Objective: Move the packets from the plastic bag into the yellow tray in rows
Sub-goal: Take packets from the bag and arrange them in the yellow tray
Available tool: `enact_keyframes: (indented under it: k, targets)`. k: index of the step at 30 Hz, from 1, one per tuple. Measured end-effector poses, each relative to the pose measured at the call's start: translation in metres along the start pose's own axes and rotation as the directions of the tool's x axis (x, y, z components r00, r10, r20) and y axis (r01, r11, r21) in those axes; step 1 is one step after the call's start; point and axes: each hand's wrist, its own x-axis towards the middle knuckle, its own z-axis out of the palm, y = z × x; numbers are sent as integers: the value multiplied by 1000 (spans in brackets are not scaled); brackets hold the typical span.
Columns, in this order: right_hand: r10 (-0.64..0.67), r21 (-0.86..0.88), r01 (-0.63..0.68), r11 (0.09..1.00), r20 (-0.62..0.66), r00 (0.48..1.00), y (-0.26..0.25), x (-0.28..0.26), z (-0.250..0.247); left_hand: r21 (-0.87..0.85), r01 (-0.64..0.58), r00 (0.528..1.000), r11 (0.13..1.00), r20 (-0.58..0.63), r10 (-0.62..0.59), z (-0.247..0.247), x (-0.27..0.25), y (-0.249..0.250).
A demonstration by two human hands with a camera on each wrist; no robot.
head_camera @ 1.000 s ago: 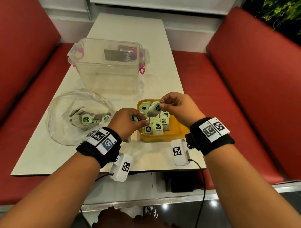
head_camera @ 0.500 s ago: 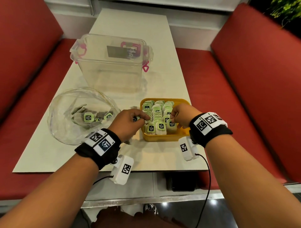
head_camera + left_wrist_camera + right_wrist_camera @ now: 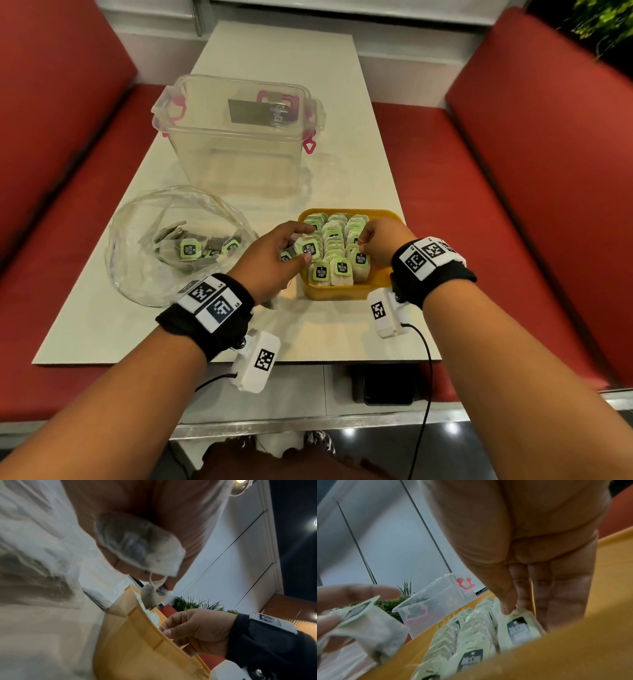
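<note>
The yellow tray (image 3: 346, 293) sits near the table's front edge, holding three rows of green-tagged tea packets (image 3: 334, 243). My right hand (image 3: 368, 245) reaches into the tray's right row and pinches the top of the front packet (image 3: 518, 627) between thumb and fingers. My left hand (image 3: 291, 251) hovers at the tray's left rim, gripping tea packets (image 3: 137, 543) in its palm and fingers; one green tag (image 3: 307, 248) shows. The clear plastic bag (image 3: 137, 274), left of the tray, still contains several packets (image 3: 191, 248).
A clear lidless storage box (image 3: 236, 137) with pink latches stands behind the bag and tray. Red bench seats (image 3: 513, 205) flank the white table (image 3: 308, 61). The yellow tray's side wall (image 3: 137, 649) fills the left wrist view.
My right hand came down from above the tray, set its packet into the right row's front and still pinches it. The left hand shifted slightly toward the tray's left rim with its packets.
</note>
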Motion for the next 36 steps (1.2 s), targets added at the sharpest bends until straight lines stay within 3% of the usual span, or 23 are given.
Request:
enact_keyframes:
  k: [5,9,11,15,20,25,30,36]
  targets:
    - [-101,54,112,992,-163,981,-5,-10,-9,-22,30,1000,999,-4,-31,1,4,-1]
    - [-244,392,228,892,-8,970,-26,-32,-14,-58,45,998,997,-32,-47,3,6,1]
    - [-305,449,248,858,57,951,-35,-41,-12,-96,46,998,994,-41,-50,4,6,4]
    - [-347,564,253,786,62,936,-37,-45,-7,-182,20,999,983,-33,-26,5,5,11]
    - [-407,604,270,750,99,908,-35,-50,-9,-119,14,998,993,57,-7,2,0,17]
    - [-412,657,247,712,106,905,-33,-50,-9,-76,6,998,997,59,-1,-3,3,15]
    - [-380,698,262,666,16,925,-27,-51,-8,-106,32,999,994,-30,-36,-6,7,9]
    - [-300,726,270,632,-91,949,-23,-50,-3,-99,93,995,991,-9,-95,-4,4,7]
